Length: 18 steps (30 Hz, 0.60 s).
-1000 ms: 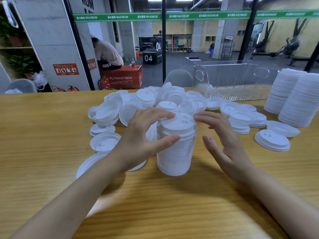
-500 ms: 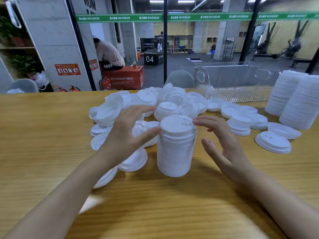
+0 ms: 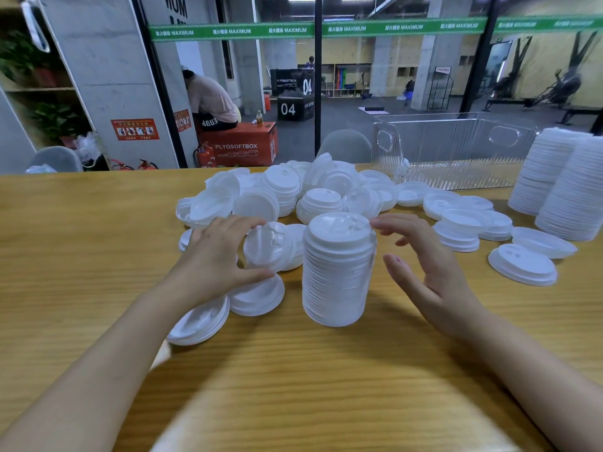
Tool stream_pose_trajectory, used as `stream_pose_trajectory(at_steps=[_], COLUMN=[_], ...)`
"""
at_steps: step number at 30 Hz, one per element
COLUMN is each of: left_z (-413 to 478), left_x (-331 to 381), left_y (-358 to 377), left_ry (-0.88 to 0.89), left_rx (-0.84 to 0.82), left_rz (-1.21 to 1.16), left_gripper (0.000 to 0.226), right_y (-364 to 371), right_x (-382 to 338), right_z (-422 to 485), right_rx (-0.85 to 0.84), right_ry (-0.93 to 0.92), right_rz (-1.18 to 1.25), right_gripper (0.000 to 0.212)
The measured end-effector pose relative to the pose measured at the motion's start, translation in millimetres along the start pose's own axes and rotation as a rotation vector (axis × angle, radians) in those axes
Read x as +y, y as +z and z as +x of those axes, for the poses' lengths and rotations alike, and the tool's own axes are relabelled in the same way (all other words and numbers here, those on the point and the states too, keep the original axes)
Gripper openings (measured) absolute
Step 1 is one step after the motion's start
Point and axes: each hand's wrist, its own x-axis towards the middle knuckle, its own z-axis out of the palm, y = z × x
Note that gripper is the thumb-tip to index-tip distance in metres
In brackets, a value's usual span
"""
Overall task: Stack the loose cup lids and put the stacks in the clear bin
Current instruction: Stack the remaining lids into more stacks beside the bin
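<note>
**While the tall lid stack (image 3: 337,272) stands free, the left hand (image 3: 218,256) takes one more loose lid (image 3: 269,244)**

Since these lids are thin moulded plastic, each one is probably almost weightless, springy at the rim and rather slick. The nested column is likely just as light and ready to lean or slide apart if squeezed at one level only. The safest hold looks like both palms round its lower and middle wall, or one hand under the base and one flat on top. Pinching the topmost rim would likely lift only a few lids.

Just left of the stack, the left hand's fingers (image 3: 244,221) and thumb curl round the edge of the loose lid, which is tilted with its face toward the camera. Just right of the stack, the right hand (image 3: 434,275) is released. Its fingers (image 3: 388,223) are relaxed and spread, and the foremost fingertip is at the stack's top rim. I cannot tell whether it touches.

The stack stands upright on the wooden surface (image 3: 326,386), apart from both palms. Behind it lies a heap of loose lids (image 3: 313,190). Two flat lids (image 3: 228,308) lie to its left, below the left hand. To its right sit a few short stacks (image 3: 463,230) and a single lid (image 3: 522,264). Farther right are two tall finished stacks (image 3: 561,187).

The clear bin (image 3: 456,151) stands behind and to the right of the stack, and no stack can be seen in it. The short stacks and the heap's right edge lie across the straight path there, so the column would probably need to be carried over them rather than slid.
</note>
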Motion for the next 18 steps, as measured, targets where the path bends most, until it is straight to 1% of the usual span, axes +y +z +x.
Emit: stream_pose_trajectory(at_steps=[2,6,10,14,18], left_z=[0,-1,-3,-3,-7], left_x=[0,3,14,26,42], left_y=[-1,-3,-10,-17,-21], left_ry=[0.009,0.013,0.005,0.016,0.036], left_rx=[0.033,0.107,0.197,0.295,0.306], left_rz=[-0.039,-0.165,-0.332,-0.455,-0.585], left_gripper=[0.089,0.071,0.067,0.066,0.055], right_y=[0,-2,-2,0,-1], right_x=[-1,-4,-6,-6,-5], right_z=[0,0,1,1,1], right_rx=[0.004,0.031,0.014,0.008,0.017], right_ry=[-0.004,-0.036,-0.079,-0.070,-0.061], right_rz=[0.000,-0.039,-0.045,-0.030,-0.019], right_gripper=[0.040,0.041,0.038,0.037,0.039])
